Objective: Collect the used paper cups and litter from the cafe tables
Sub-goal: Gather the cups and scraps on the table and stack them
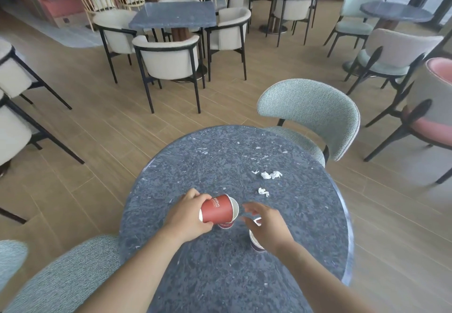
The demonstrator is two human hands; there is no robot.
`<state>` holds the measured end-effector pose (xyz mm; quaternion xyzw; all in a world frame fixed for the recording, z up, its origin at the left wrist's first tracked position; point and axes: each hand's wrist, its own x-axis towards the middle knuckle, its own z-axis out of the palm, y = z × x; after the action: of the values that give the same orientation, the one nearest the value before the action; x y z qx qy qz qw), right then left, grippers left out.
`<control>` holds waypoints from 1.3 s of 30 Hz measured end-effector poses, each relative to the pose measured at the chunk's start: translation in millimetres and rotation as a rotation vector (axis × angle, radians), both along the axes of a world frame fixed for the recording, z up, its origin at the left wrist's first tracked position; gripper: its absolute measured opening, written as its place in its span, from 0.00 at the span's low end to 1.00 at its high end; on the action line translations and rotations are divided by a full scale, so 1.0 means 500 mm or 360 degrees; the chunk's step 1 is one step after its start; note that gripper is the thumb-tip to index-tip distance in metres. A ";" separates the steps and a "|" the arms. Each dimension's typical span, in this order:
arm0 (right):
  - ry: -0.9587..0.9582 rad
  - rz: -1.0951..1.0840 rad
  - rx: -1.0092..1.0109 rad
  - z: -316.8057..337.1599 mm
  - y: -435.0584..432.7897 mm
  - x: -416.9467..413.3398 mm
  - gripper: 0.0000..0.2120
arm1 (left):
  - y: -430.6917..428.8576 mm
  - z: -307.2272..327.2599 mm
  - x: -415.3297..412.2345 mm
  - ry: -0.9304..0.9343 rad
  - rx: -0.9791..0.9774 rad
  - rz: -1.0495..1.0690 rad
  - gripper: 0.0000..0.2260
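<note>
1. Our left hand (188,215) grips a red cup (217,208) at lower centre, tipped sideways, mouth pointing right.
2. Our right hand (266,224), fingers spread and empty, hovers just right of that mouth, over a dark cup (255,245) standing on the round table (220,276).
3. Another cup (225,225) stands under the tipped one; paper scraps (271,174) lie further up-right, nearer the right hand, unobstructed.

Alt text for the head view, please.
A left hand grips a tipped red paper cup above a round grey table, while the open right hand hovers over a dark cup; crumpled paper scraps lie farther out.
</note>
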<state>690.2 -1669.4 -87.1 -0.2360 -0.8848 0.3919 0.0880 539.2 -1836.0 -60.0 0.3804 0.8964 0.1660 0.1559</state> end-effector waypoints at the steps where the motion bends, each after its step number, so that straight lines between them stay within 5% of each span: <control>1: -0.0006 -0.0009 0.0000 0.000 0.001 0.002 0.12 | 0.004 0.001 -0.002 0.0018 -0.0016 -0.0031 0.27; 8: -0.0028 -0.0069 -0.0048 -0.005 0.018 0.016 0.12 | 0.022 -0.003 -0.006 0.0064 -0.0028 -0.0047 0.28; 21: -0.0085 0.0047 0.0031 -0.015 0.024 -0.027 0.13 | -0.067 -0.068 -0.027 -0.0338 0.0336 0.0273 0.27; 31: -0.0748 0.0606 0.0560 -0.039 -0.015 -0.121 0.16 | -0.088 -0.111 -0.023 -0.0382 0.0266 0.0593 0.28; 39: -0.0331 0.0315 0.0511 0.005 0.048 -0.133 0.09 | -0.044 -0.159 -0.019 -0.0591 0.0168 0.0525 0.25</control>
<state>623.7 -1645.2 -84.4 -0.1700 -0.9591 0.2261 -0.0064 529.5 -1857.8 -139.3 0.1995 0.8924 0.3027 0.2686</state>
